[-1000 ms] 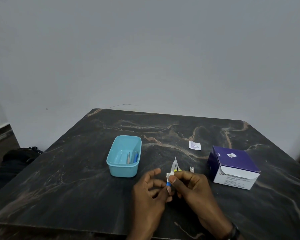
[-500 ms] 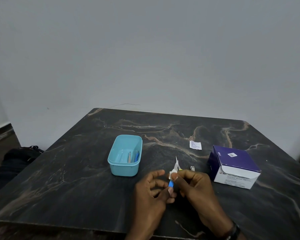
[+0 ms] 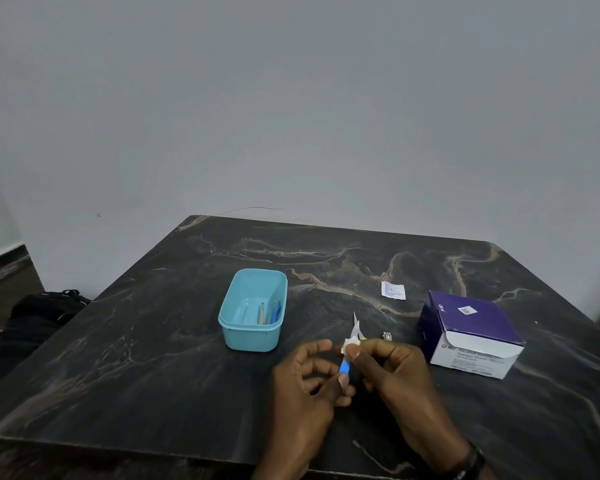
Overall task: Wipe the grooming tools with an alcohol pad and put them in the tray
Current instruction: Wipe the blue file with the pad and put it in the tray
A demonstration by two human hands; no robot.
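The left hand [image 3: 305, 379] pinches the blue handle of small scissors [image 3: 346, 362] above the table [image 3: 153, 358]; the right hand [image 3: 392, 372] pinches the alcohol pad [image 3: 350, 345] around the blades; the pad should likely slide toward the tips, then to the tray [image 3: 252, 337], left of the hands.

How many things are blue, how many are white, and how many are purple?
Blue: 3, the tray, a tool in the tray and the handle held by the left hand.
White: 2, the pad pinched by the right hand and the wrapper.
Purple: 1, the swab box, white in front.
Total: 6
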